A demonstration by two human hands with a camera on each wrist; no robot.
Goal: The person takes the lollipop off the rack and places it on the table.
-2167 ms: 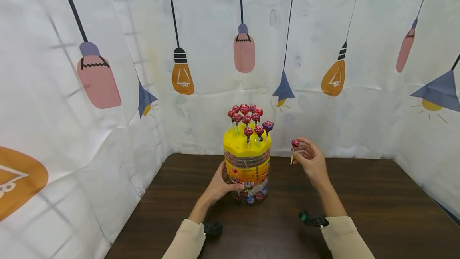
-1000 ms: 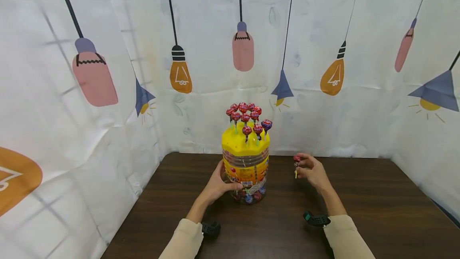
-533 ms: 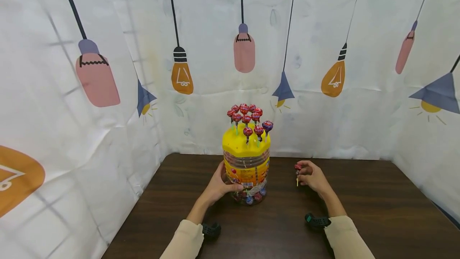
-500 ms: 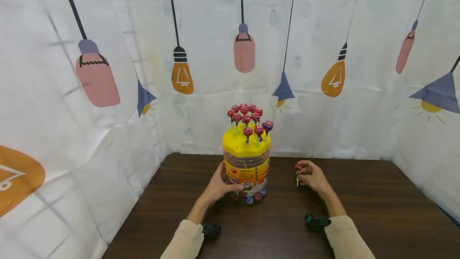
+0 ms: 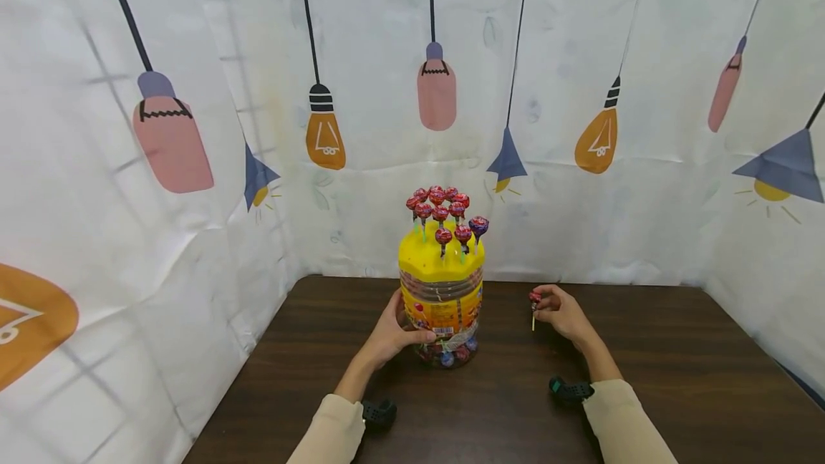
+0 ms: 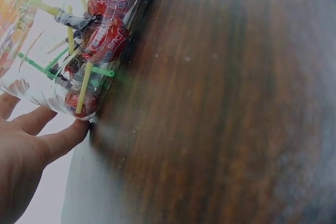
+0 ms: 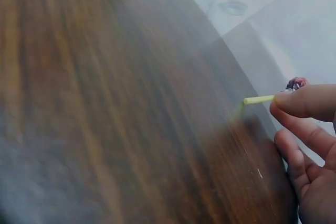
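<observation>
A clear plastic jar [image 5: 443, 310] with a yellow lid [image 5: 425, 260] stands upright on the table. My left hand [image 5: 394, 335] grips its left side, with the thumb across the front. Several wrapped lollipops [image 5: 440, 213] stand stick-down in the lid. In the left wrist view, more lollipops [image 6: 107, 40] lie inside the jar, and my fingertips touch its lower part. To the right of the jar, my right hand [image 5: 563, 315] pinches a red-wrapped lollipop [image 5: 534, 298] upright, stick down. Its yellow stick [image 7: 258, 99] shows in the right wrist view, with the head partly hidden behind the thumb.
Both hands are over a dark brown wooden table [image 5: 490, 407]. A white curtain [image 5: 387, 127] printed with hanging lamps encloses its back and sides. A black wrist strap [image 5: 570, 389] is on the right arm, another strap [image 5: 380, 414] on the left.
Over the two seconds, my right hand has come down with the lollipop from lid height to near the table, then has hardly moved. My left hand and the jar have stayed in place.
</observation>
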